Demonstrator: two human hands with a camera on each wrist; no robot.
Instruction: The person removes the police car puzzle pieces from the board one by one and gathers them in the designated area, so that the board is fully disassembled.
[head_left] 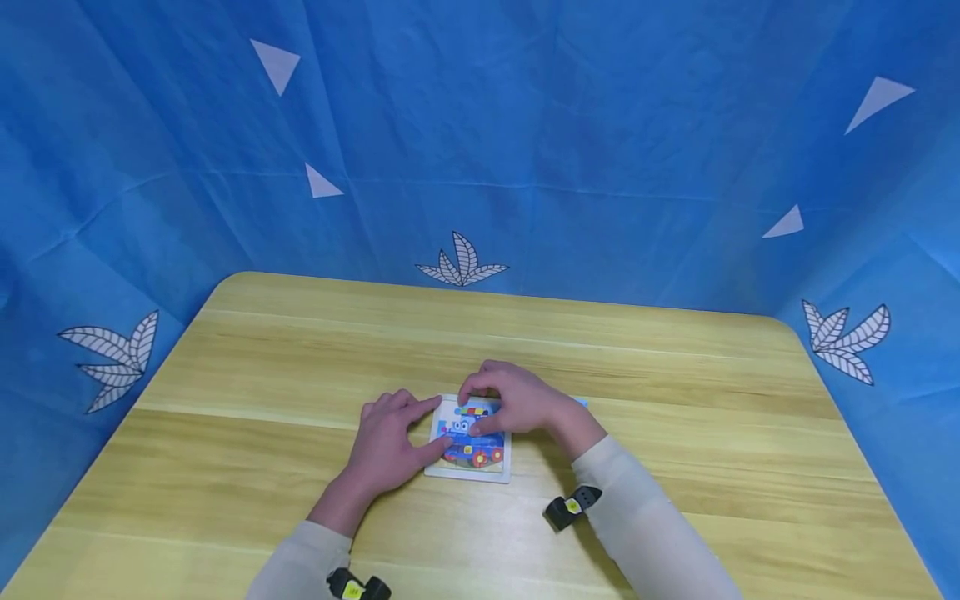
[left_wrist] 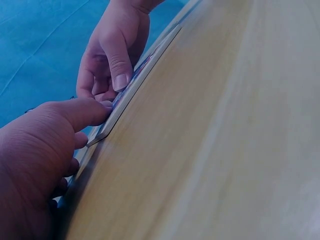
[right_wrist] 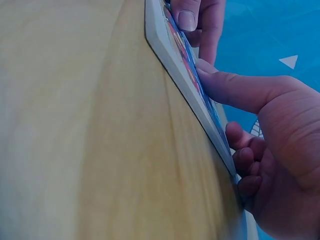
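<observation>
A square jigsaw puzzle [head_left: 468, 476] in a pale frame lies flat on the table, its picture a blue cartoon vehicle with eyes and red-yellow wheels. On its left side, my left hand [head_left: 386, 446] touches the upper left corner with the index finger and presses the picture with the thumb. My right hand [head_left: 521, 398] reaches over from the right. Its thumb and bent index finger pinch a puzzle piece [head_left: 473, 412] near the top middle; the fingers partly cover it. In the right wrist view, the puzzle's thick pale edge [right_wrist: 172, 67] shows beside the right thumb [right_wrist: 235, 90].
A light blue edge [head_left: 581, 402] peeks out behind the right wrist, mostly hidden. The wood-grain table [head_left: 675, 375] stretches out around the puzzle. Blue cloth [head_left: 480, 125] with white triangles and leaf prints hangs behind it and at both sides.
</observation>
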